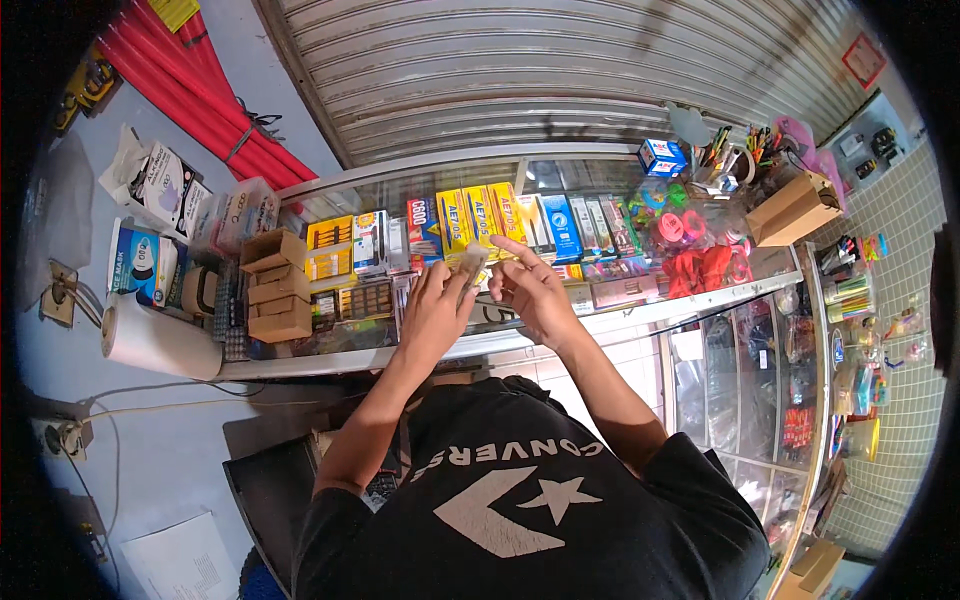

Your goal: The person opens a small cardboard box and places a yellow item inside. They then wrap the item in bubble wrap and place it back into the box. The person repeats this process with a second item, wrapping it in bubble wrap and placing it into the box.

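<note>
On my feed, the left hand [435,308] grasps a small greyish packet [471,262] near its lower end, perhaps to leave the rest exposed. The right hand [538,300] extends its forefinger beside it, other fingers curled; I cannot tell whether they pinch anything. The packet is over the glass counter [300,364], near yellow boxes [480,215] ranked side by side, presumably for easy reading.

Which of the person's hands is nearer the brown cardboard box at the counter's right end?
Right. The right hand is to the left of the brown cardboard box; the left hand is farther left, beyond the right hand.
</note>
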The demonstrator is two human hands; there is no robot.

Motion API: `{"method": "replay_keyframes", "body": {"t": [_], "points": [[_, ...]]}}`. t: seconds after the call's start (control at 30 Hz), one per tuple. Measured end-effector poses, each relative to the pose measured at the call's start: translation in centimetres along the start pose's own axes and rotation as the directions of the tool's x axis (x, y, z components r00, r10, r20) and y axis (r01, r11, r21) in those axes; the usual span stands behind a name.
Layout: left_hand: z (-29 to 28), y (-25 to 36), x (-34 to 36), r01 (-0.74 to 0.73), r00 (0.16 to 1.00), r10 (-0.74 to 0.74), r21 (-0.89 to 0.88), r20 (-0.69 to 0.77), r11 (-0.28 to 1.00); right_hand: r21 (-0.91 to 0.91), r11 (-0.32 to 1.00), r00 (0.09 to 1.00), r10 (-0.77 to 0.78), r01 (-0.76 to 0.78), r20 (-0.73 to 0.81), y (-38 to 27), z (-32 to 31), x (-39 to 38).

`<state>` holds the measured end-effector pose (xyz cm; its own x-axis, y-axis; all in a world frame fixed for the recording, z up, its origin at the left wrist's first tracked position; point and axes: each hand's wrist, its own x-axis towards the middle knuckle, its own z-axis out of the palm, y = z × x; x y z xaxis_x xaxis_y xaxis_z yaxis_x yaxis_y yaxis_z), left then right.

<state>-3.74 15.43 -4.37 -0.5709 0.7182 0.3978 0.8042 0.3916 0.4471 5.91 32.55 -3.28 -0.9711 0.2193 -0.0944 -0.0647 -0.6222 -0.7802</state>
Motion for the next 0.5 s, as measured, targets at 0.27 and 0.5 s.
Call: {"method": "replay_keyframes", "body": {"t": [0.27, 0.5], "points": [[-1.4, -2.4, 1.9, 0.07, 0.986, -0.023, -0.283, 0.164, 0.956, 0.23, 0.969, 0.991, 0.108, -0.087, -0.082, 0.6, -1.6, 0.2], [-2.7, -3.8, 4.0, -0.006, 0.957, 0.102, -0.33, 0.273, 0.944, 0.298, 0.948, 0.987, 0.142, -0.112, -0.081, 1.5, -2.3, 0.1]]}}
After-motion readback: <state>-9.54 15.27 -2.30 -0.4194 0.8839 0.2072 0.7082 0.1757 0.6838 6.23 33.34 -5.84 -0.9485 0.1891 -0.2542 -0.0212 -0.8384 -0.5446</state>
